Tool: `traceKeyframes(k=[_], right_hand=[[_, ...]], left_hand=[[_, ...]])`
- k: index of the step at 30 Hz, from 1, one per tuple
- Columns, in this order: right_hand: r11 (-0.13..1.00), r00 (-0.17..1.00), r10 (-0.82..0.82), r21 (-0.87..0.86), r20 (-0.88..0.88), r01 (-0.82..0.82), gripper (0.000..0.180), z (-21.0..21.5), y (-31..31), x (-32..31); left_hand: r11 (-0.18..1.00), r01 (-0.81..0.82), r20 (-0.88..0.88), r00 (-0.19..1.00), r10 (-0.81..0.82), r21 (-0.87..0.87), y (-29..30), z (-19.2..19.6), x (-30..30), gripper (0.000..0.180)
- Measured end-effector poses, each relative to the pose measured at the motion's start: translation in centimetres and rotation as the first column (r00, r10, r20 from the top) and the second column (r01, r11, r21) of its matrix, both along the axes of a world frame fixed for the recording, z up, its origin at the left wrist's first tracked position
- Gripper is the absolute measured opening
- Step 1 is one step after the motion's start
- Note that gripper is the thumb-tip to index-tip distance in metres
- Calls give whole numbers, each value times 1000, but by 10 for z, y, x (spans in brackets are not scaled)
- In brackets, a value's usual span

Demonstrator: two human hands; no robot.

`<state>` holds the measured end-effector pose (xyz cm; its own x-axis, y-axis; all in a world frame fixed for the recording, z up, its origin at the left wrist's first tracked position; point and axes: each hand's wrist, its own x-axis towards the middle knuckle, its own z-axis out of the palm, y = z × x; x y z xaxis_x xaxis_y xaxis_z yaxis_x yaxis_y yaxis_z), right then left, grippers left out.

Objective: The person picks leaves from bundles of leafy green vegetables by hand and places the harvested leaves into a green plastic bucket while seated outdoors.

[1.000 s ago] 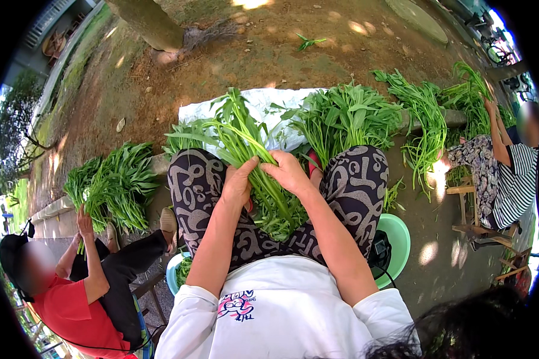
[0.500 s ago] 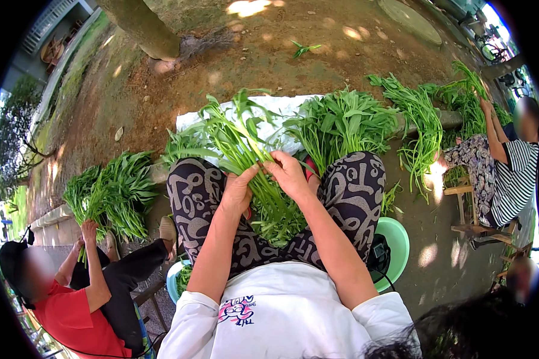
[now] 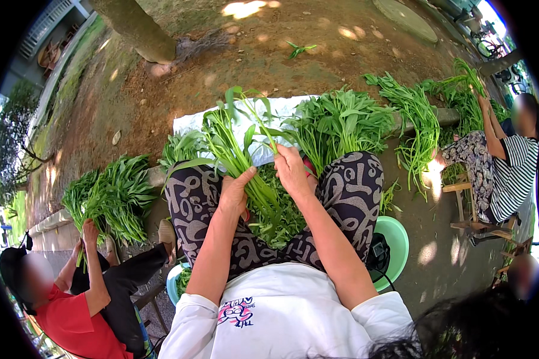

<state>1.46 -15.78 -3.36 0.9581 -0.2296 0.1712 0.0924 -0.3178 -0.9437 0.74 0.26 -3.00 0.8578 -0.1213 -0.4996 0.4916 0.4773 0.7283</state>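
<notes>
While left hand (image 3: pixel 234 192) grips leafy bunch (image 3: pixel 226 141), right hand (image 3: pixel 291 170), newly drawn apart, pinches one stalk (image 3: pixel 261 124).

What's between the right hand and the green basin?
The head view shows the right patterned trouser leg between the right hand and the green basin.

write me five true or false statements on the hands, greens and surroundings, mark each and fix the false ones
1. The left hand holds a bundle of greens. True.
2. The right hand is holding nothing. False: it grips a stem.
3. A white sheet lies beyond the patterned trousers. True.
4. The green basin stands on the person's left. False: it is on the right.
5. The co-worker on the left wears a striped shirt. False: that one is in red.
</notes>
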Motion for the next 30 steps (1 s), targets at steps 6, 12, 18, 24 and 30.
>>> traceKeyframes(k=[6,12,18,24,30], right_hand=[[989,978,144,44,-151,-139,28,15,13,-15],[966,964,225,-97,-140,-240,26,36,12,-20],[981,991,80,-185,111,-59,53,33,12,-14],[944,900,328,136,-287,-300,60,42,-1,-12],[963,863,208,-60,-461,-264,43,35,0,-11]], left_hand=[[994,27,63,998,-21,-103,-3,1,0,41],[993,78,-47,995,-83,-89,-4,9,8,44],[993,-7,94,995,18,-116,-19,24,31,34],[970,158,17,987,-157,-184,-18,35,60,29],[940,174,192,952,-237,295,-37,31,49,71]])
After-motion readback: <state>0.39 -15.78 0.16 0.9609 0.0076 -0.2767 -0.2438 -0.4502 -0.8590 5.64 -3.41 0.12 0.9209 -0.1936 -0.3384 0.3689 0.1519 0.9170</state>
